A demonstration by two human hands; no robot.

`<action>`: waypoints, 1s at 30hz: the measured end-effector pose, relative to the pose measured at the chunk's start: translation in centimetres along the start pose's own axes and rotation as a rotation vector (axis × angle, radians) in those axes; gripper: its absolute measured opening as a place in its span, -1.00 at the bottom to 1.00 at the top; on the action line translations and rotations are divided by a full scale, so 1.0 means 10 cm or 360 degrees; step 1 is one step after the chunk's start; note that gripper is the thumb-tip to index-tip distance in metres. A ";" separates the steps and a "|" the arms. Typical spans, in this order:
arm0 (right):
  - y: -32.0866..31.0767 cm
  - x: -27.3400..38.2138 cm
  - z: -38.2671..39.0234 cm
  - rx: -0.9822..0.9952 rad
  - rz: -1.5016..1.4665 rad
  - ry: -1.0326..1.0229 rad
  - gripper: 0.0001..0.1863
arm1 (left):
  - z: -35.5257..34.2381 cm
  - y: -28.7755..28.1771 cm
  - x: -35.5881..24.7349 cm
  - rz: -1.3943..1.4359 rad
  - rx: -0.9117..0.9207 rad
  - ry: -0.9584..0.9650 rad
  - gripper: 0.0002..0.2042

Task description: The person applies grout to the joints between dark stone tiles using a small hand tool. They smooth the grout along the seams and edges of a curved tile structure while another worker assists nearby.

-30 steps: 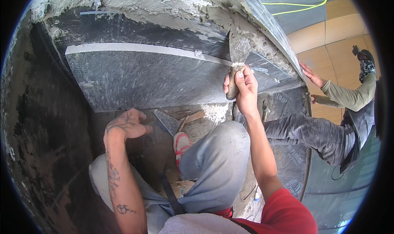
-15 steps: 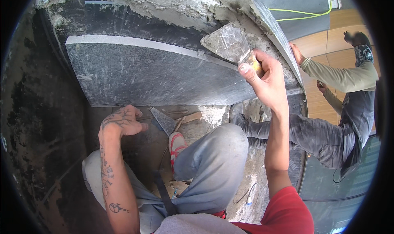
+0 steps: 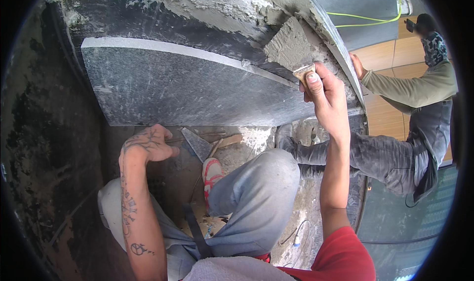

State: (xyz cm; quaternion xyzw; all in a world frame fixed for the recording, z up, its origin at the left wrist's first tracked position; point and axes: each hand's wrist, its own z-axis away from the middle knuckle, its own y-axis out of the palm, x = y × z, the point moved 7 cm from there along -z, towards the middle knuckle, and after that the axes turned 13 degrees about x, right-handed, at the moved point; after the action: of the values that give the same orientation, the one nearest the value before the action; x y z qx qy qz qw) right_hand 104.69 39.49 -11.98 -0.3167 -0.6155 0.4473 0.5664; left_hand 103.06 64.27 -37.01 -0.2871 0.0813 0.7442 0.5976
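My right hand (image 3: 330, 96) is closed round the short handle of a scraper (image 3: 291, 44). Wet grey mortar covers the visible face of its wide blade, which lies against the mortar bed above the slab's right end. Below the scraper stands a dark grey stone slab (image 3: 192, 91) with a pale, curved top edge. My tattooed left hand (image 3: 148, 145) is close to the slab's lower left edge, fingers and thumb apart, with nothing visible in it. Whether its fingertips touch the slab, I cannot tell. A triangular grey stone offcut (image 3: 196, 144) lies on the ground to its right.
Rough mortar (image 3: 217, 7) runs along the top of the dark wall. A thin upright panel (image 3: 335, 39) rises at the right, with a co-worker's hand (image 3: 357, 66) on its edge. The co-worker's leg (image 3: 375, 155) reaches in beside my knee. A wood strip (image 3: 229, 141) lies near my shoe.
My right hand has moved slightly up and right and turned the scraper, so a mortar-covered blade face now shows instead of a barer one. My left hand has hardly moved. The co-worker has shifted a little.
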 end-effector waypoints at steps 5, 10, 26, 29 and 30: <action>-0.11 -0.10 -0.19 -0.0038 -0.0006 0.0011 -0.57 | -0.06 0.00 0.04 -0.0024 -0.0021 0.0020 -0.33; -0.16 -0.35 -0.12 -0.0105 -0.0046 -0.0010 -0.56 | -0.09 0.00 0.05 0.0008 -0.0089 0.0038 -0.34; -0.47 -1.10 0.27 -0.0193 -0.0192 0.0162 -0.52 | -0.13 -0.02 0.03 0.0038 -0.0084 0.0109 -0.37; -0.47 -1.24 0.34 -0.0205 -0.0270 0.0211 -0.53 | -0.06 -0.04 -0.05 0.0034 -0.0014 0.0116 -0.36; -0.49 -1.26 0.37 -0.0209 -0.0273 0.0243 -0.53 | -0.07 -0.04 -0.05 0.0030 0.0001 0.0108 -0.35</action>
State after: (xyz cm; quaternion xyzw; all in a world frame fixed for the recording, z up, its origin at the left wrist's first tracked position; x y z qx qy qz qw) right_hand 103.61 25.52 -12.60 -0.3324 -0.6233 0.3305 0.6259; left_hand 103.74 63.69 -37.24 -0.3113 0.1044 0.7396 0.5875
